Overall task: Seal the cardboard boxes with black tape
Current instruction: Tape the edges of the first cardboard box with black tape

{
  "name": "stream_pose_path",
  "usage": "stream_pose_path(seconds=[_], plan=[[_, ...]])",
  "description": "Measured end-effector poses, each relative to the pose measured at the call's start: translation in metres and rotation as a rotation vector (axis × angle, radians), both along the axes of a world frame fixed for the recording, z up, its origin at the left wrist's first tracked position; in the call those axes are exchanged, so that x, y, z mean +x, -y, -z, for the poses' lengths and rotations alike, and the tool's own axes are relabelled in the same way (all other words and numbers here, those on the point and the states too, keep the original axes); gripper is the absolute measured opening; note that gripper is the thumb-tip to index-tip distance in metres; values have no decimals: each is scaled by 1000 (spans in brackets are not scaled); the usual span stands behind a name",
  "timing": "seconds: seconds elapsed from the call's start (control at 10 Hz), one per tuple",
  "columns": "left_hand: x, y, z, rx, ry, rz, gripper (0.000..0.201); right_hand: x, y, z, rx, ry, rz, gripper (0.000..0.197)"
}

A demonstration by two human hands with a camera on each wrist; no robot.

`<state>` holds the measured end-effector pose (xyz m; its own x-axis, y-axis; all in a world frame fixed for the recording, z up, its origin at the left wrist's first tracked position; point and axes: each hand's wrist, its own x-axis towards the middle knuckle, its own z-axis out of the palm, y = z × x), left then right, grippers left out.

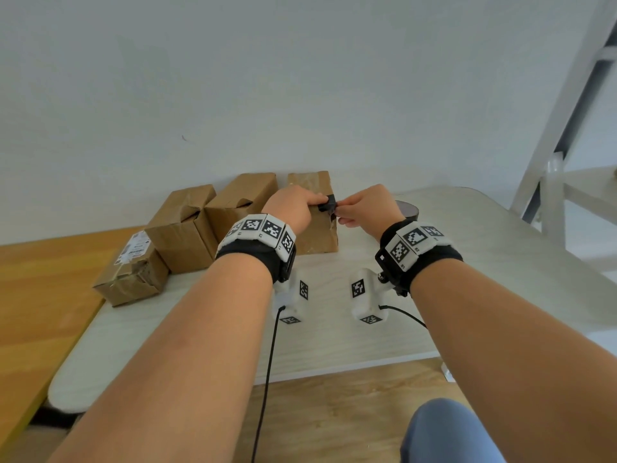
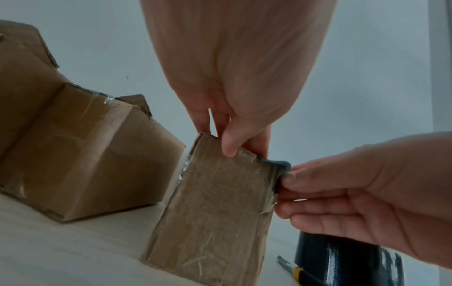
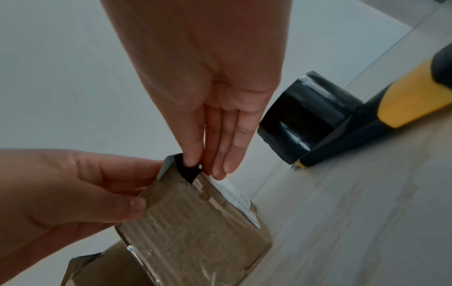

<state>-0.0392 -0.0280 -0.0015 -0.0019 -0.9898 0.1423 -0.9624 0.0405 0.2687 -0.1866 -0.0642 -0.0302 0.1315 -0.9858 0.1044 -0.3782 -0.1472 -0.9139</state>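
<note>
1. Left hand (image 1: 293, 205) grips the upright cardboard box (image 1: 317, 238) at its top edge
2. Right hand (image 1: 370, 208) pinches a black tape strip (image 1: 329, 206) on that corner
3. Tape roll (image 3: 308, 118) sits on the desk (image 1: 334, 329) behind the right hand

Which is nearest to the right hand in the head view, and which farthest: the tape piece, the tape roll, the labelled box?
1. Black tape piece: pinched at the right hand fingertips, on the box top.
2. Black tape roll: just behind the hand.
3. Labelled box: far left, at the table edge.

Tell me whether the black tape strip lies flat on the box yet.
Not flat. The black tape strip bulges off the box corner, pinched by the right hand; the left hand grips the box.
</note>
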Motion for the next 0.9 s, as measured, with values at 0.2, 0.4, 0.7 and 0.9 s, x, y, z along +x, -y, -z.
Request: stream_pose_path(seconds=[0.2,0.4,0.7,0.9], plan=[[0,0,1,1,-10,1,52,0,0,-1,32,23,-15,14],[0,-1,2,-10,-19,-10,50,6,3,0,-11,-62,36,12],[1,0,2,6,-13,-9,50,5,4,-2,-32,-158,-8,9],[-2,-1,-13,99,90,48,62,6,3,-1,-77,-218,-26,8]])
